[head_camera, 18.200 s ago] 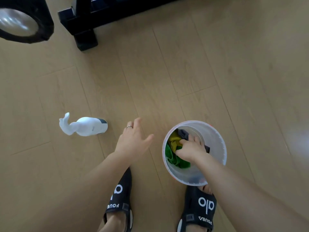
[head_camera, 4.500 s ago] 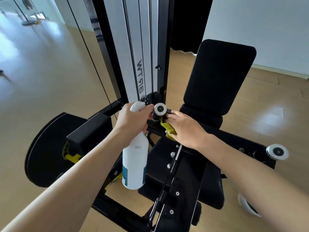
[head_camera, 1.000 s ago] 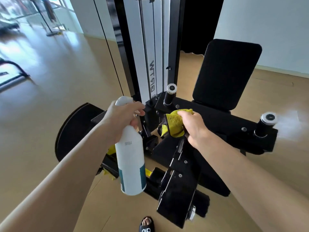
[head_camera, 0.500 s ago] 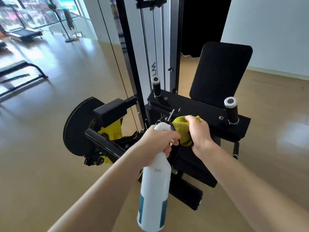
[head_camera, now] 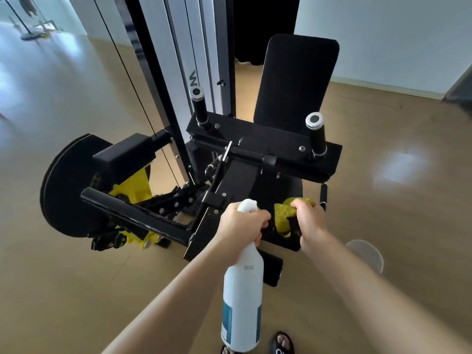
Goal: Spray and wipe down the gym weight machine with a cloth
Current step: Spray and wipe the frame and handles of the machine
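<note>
The black weight machine [head_camera: 265, 146] stands in front of me, with a tall back pad [head_camera: 296, 80], two upright handles and a black seat pad partly hidden behind my hands. My left hand [head_camera: 242, 223] grips the neck of a white spray bottle [head_camera: 242, 295] that hangs down from it. My right hand [head_camera: 309, 221] holds a yellow cloth [head_camera: 283, 215] bunched against the front of the seat pad.
A clear plastic bucket [head_camera: 367, 254] stands on the wooden floor right of my right forearm. A black round plate [head_camera: 63, 185] and a forward-pointing black bar [head_camera: 132, 215] jut out at the machine's left. My sandalled feet [head_camera: 281, 342] show at the bottom edge.
My right hand has carried the yellow cloth down from the machine's middle frame to the front of the seat pad. The view has pulled back and the bucket has come into sight.
</note>
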